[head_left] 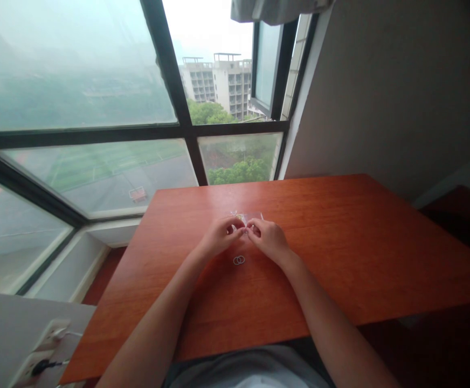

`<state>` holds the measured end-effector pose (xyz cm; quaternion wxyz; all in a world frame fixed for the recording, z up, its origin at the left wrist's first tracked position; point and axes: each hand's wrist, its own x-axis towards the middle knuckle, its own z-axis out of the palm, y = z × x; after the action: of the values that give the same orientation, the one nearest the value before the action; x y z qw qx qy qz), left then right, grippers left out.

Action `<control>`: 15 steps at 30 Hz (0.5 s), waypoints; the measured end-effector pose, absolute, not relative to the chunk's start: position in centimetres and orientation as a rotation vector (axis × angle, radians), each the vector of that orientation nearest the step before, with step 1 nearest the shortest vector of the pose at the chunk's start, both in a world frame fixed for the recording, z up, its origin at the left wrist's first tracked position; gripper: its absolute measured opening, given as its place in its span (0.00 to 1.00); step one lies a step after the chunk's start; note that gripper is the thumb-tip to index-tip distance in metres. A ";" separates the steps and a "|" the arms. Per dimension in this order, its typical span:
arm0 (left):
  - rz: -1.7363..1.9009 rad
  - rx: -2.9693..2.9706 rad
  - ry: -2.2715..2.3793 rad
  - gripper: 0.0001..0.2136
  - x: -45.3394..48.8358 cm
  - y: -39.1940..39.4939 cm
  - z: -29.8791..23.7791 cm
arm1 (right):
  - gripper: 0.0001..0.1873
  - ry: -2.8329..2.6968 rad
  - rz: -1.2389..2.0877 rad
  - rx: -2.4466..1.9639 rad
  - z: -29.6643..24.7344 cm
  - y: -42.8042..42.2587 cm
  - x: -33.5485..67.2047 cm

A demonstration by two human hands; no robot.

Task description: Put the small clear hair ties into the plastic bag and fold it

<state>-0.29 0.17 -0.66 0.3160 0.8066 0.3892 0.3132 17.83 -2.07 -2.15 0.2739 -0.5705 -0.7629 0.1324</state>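
Observation:
My left hand (223,235) and my right hand (268,237) meet over the middle of the reddish-brown table (324,237). Thumb and fingers are pinched together on each, tip close to tip. What the pinches hold is too small and too hidden to name. Just beyond the fingertips lies a little heap of small shiny pieces (238,216), partly covered by my hands, with some yellow in it. Two thin pale rings (239,260) rest on the tabletop nearer to me, overlapping each other.
A large window with dark frames (186,129) stands behind the table, one pane swung outward. A grey wall (364,97) rises on the right. Low on the left, plugs sit in wall sockets (43,355). The table's left edge drops to the floor.

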 end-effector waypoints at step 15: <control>0.904 2.171 1.195 0.06 -0.7 1.0 -2.2 | 0.07 -2.107 0.399 -1.533 -2.2 -2.0 17.8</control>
<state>-0.72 1.00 -2.19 0.2492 0.7969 0.4389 0.3319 17.84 -2.04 -2.17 0.2499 -0.5631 -0.7740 0.1466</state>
